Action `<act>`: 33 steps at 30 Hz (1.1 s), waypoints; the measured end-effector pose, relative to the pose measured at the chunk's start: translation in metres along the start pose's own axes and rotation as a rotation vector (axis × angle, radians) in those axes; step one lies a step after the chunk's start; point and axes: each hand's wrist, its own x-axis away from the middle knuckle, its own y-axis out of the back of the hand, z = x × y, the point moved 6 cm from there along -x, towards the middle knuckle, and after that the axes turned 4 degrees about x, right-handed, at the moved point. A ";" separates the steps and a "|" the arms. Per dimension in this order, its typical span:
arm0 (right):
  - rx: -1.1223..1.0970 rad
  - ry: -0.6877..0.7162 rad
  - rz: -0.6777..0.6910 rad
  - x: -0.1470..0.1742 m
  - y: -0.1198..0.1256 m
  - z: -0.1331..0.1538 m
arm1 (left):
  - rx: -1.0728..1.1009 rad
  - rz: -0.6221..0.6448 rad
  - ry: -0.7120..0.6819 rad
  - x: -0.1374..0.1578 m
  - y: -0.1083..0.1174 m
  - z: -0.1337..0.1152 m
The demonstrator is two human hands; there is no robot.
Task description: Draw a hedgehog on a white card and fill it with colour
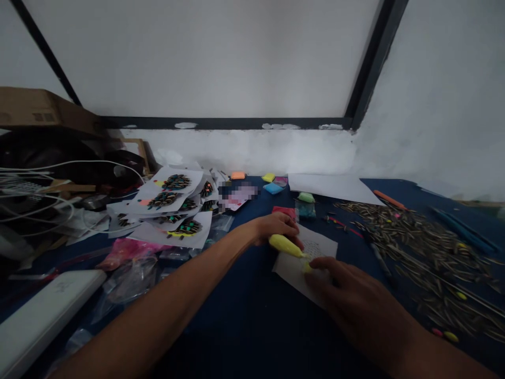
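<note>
A pear-shaped lump of yellow modelling clay (284, 245) lies between my two hands, narrowing to a thin neck on its right. My left hand (276, 227) reaches in from the left, its fingers curled round the far side of the lump and partly hidden by it. At the neck end, my right hand (351, 295) pinches a small yellow piece between thumb and fingers. Below both hands is a sheet of paper with writing (321, 242), partly covered by them.
Paper sheets with seed-covered hedgehog pictures (185, 229) are stacked at left. Sunflower seeds (430, 247) spread over the right side, with a pen (379, 255) beside them. Coloured clay packets (273, 188) sit near the wall. A white power strip-like bar (51, 316) lies front left.
</note>
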 end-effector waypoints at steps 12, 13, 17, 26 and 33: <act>-0.101 -0.100 -0.046 0.003 -0.005 -0.004 | -0.022 -0.009 -0.013 0.003 -0.002 -0.003; -0.096 -0.102 -0.040 0.003 -0.006 -0.004 | -0.024 -0.006 -0.018 0.003 -0.002 -0.003; -0.099 -0.108 -0.042 0.003 -0.007 -0.003 | -0.036 -0.017 -0.021 0.003 -0.001 -0.003; -0.117 -0.094 -0.060 0.007 -0.006 0.002 | -0.055 -0.019 -0.029 0.002 -0.001 -0.003; -0.227 -0.118 -0.029 0.008 -0.003 0.003 | -0.057 -0.021 -0.030 0.003 -0.001 -0.003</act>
